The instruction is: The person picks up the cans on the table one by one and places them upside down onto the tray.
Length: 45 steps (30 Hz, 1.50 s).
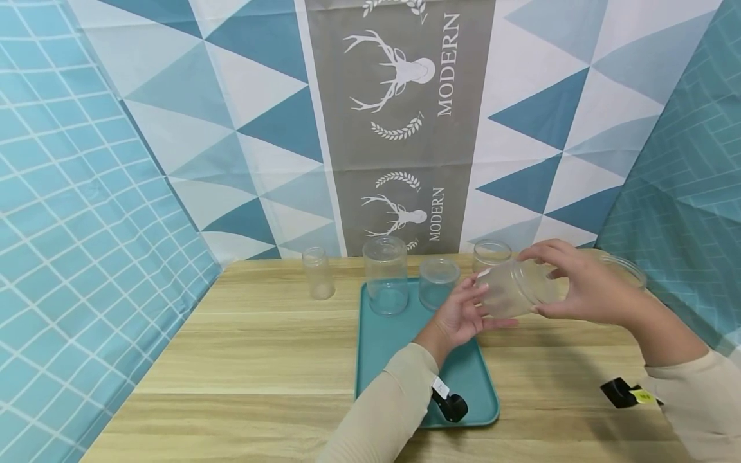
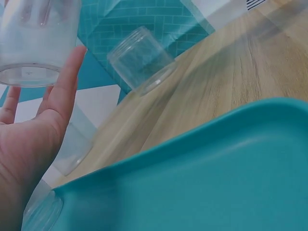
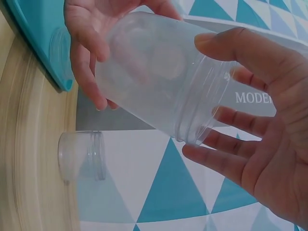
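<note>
A clear, slightly frosted jar [image 1: 509, 289] is held tilted on its side above the table, right of the tray. My right hand [image 1: 585, 283] grips it round the threaded neck, thumb on one side and fingers on the other, as the right wrist view shows. At the jar's base is my left hand [image 1: 466, 312], its fingers spread and fairly straight beside and under the bottom end. Two clear jars, a tall one [image 1: 386, 276] and a shorter one [image 1: 439, 283], stand on the far end of the teal tray [image 1: 376, 360].
A narrow clear jar [image 1: 318, 273] stands on the wooden table left of the tray. Behind the held jar are another clear jar [image 1: 492, 251] and, at the far right, a large one [image 1: 628, 270] partly hidden by my right hand. Patterned cloths hang behind and at the sides.
</note>
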Available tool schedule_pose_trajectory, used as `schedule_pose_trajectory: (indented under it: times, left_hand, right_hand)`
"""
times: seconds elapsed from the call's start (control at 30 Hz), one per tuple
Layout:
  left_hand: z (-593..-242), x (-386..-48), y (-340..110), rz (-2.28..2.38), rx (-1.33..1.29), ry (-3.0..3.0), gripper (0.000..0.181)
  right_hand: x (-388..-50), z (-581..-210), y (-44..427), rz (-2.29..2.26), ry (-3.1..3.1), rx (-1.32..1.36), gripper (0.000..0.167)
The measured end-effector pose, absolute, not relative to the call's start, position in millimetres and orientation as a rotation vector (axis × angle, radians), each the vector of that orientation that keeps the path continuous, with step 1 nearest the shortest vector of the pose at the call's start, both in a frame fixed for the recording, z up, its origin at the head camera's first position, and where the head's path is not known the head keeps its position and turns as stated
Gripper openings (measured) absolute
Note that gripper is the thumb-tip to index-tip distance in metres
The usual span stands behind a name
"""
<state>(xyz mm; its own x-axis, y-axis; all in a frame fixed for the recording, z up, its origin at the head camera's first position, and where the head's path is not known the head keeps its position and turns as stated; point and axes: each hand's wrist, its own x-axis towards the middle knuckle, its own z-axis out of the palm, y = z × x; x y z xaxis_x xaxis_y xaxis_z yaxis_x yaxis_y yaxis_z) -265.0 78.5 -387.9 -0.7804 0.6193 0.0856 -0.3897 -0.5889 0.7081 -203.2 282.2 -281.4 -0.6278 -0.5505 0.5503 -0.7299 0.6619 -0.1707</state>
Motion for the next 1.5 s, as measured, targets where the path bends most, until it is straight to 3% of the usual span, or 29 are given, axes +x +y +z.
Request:
schedule_pose_trajectory:
  times: [0.9,1.17,1.5]
  left_hand:
    - [-380,-261,62,2.359,0.489,0.989,0.038]
    - [-379,-263,55,2.359,0.502,1.001,0.039]
    - [-378,-265,50,2.354,0.520,0.981,0.037]
  right_hand:
    - [-196,-278,274,0.578,-2.385,1.012,0.088]
    - [-192,-280,279,0.857,-2.387,0.910,0.069]
    - [-200,-301,286,1.145,-2.338,0.528,0.035]
